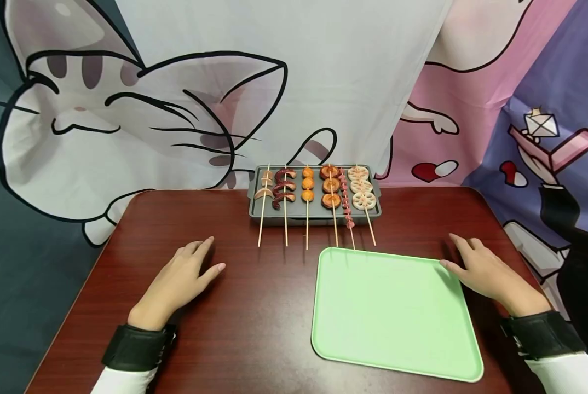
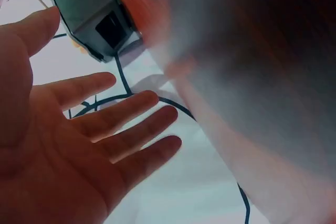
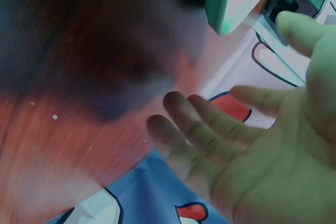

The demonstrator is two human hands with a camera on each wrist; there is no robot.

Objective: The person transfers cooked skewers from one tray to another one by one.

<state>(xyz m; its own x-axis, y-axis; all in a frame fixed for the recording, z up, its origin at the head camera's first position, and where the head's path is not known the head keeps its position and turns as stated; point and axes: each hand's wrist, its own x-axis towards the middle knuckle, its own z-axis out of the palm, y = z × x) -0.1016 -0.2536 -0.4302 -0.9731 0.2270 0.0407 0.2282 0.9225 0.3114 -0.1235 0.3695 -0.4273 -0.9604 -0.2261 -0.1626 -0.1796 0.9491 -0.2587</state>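
Left hand (image 1: 185,271) flat on the brown table (image 1: 254,317), palm down, fingers straight and slightly spread, holding nothing; the left wrist view shows the same open palm (image 2: 68,145). Right hand (image 1: 481,268) also flat on the table, fingers relaxed and straight, holding nothing; its thumb tip lies at the right edge of the green tray (image 1: 392,312), touching or just short of it, cannot tell which.

Green tray lies on the table between the hands, nearer the right one. Grey tray (image 1: 313,210) sits at the table's far edge, behind the green one, carrying six skewers (image 1: 307,219) side by side; their sticks overhang its near rim toward the person. Both wrists wear black straps (image 1: 136,345). Cartoon cat cloth (image 1: 176,98) hangs behind the table.
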